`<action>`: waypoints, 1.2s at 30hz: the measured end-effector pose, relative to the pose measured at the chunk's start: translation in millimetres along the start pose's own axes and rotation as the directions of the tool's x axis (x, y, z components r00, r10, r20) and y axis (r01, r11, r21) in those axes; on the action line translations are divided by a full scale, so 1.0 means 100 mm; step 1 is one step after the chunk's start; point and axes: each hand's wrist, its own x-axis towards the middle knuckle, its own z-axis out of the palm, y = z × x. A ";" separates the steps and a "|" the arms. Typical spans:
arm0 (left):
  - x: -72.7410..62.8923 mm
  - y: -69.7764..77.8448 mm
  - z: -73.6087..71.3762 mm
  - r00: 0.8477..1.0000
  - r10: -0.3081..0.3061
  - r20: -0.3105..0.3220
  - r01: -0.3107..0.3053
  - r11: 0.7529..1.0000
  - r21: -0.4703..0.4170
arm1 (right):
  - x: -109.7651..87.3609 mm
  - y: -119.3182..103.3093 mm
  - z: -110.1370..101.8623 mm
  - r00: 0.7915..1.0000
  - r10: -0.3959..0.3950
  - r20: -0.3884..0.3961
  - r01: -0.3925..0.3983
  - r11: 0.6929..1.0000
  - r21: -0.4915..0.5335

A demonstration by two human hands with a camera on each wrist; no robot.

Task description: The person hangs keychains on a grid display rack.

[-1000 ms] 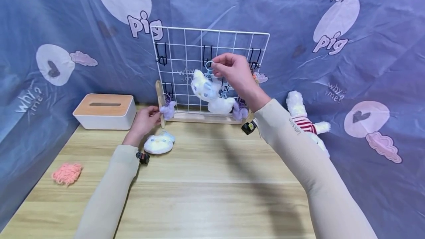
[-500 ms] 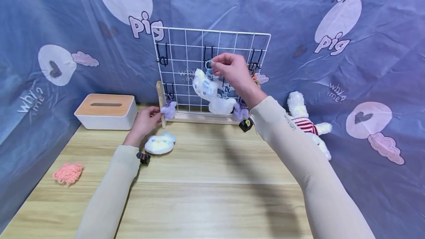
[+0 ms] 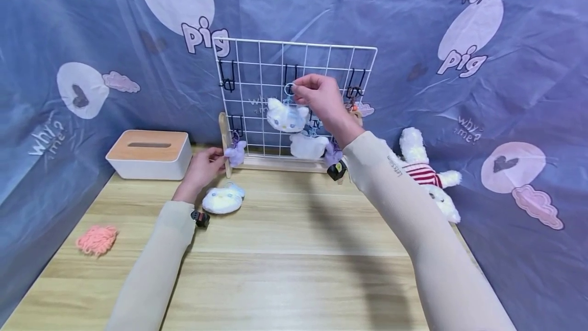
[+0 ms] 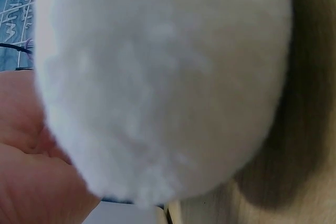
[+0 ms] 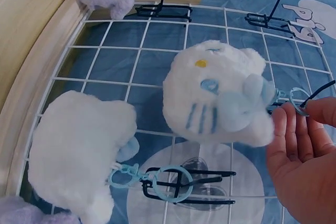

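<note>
My right hand (image 3: 321, 97) pinches the light blue ring (image 5: 292, 95) of a white plush cat keychain (image 3: 286, 118). The cat hangs face outward in front of the white wire grid rack (image 3: 294, 43). In the right wrist view the ring overlaps the prong of a black hook (image 5: 321, 89). Below it, a second white plush keychain (image 5: 79, 150) hangs by its ring from another hook. My left hand (image 3: 202, 170) grips the rack's left wooden post (image 3: 224, 129). Near that wrist a third white plush (image 3: 223, 199) lies on the table, filling most of the left wrist view.
Small purple plush charms (image 3: 236, 153) hang at the rack's lower corners. A tissue box (image 3: 149, 167) with a wooden lid stands at the left, behind a pink yarn bundle (image 3: 97, 239). A white plush toy (image 3: 420, 173) in a striped top lies at the right, by the patterned curtain.
The plush cat under my right hand has swung from tilted to nearly level, its face turned outward. Both hands have stayed at about the same spots on the rack.
</note>
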 end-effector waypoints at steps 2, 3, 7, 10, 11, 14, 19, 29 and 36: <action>0.01 -0.01 0.00 1.000 0.004 0.001 -0.004 1.000 0.000 | 0.00 -0.01 0.01 1.000 0.002 -0.005 -0.002 1.000 -0.003; 0.01 -0.01 0.00 1.000 0.003 0.002 -0.003 1.000 -0.002 | 0.01 -0.01 0.01 1.000 0.004 -0.008 -0.004 1.000 -0.002; 0.01 0.00 0.00 1.000 -0.007 0.008 0.007 1.000 -0.010 | 0.01 -0.01 0.02 1.000 0.000 -0.017 0.000 1.000 0.003; 0.01 0.01 0.00 1.000 -0.013 0.010 0.013 1.000 -0.004 | 0.02 0.00 0.01 1.000 0.001 -0.027 -0.001 1.000 0.011; 0.01 0.01 0.00 1.000 -0.013 0.011 0.013 1.000 0.000 | 0.02 0.00 0.01 1.000 0.002 -0.029 -0.002 1.000 0.012; 0.00 0.01 0.01 1.000 -0.010 0.008 0.010 1.000 0.010 | 0.03 0.00 0.02 0.999 0.007 -0.031 -0.007 1.000 0.013; 0.01 -0.01 0.00 1.000 -0.003 0.007 0.003 1.000 0.005 | 0.05 0.00 0.03 0.999 0.007 -0.038 -0.006 1.000 0.013; 0.02 -0.01 0.01 1.000 -0.001 0.006 0.001 1.000 0.004 | 0.02 0.02 0.04 0.999 0.014 -0.043 -0.015 1.000 -0.022; 0.02 -0.02 0.00 1.000 0.007 0.001 -0.007 1.000 0.014 | 0.02 0.03 0.02 0.999 0.005 -0.040 -0.006 1.000 -0.007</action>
